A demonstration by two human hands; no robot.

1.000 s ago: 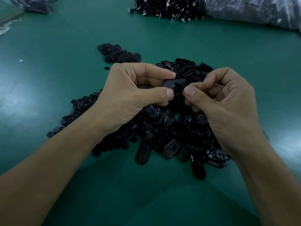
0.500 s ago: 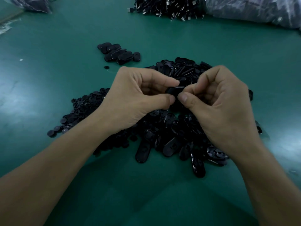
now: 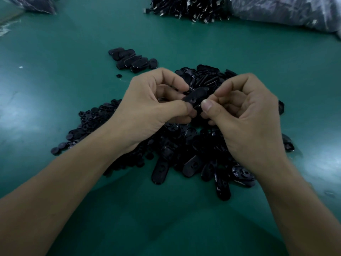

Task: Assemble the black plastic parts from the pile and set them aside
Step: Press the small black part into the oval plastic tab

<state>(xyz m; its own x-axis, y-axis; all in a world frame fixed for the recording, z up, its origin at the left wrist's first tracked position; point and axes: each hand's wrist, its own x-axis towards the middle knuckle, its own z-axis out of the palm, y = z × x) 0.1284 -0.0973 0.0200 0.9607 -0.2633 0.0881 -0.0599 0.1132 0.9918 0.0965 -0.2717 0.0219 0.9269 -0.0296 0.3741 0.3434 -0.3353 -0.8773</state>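
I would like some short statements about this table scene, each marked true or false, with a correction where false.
1. Both hands hold one black oval part above the pile. True.
2. The table is red. False: it is green.
3. A small group of parts lies apart, beyond the left hand. True.
4. The right hand rests flat and empty on the table. False: it pinches the oval part.

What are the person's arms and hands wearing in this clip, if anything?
Nothing shows on them. The left hand and right hand are bare, with no gloves, rings or tape visible. Both forearms are bare to the frame's edge: no sleeve, watch or wristband in view. The right thumbnail is short and unpainted.
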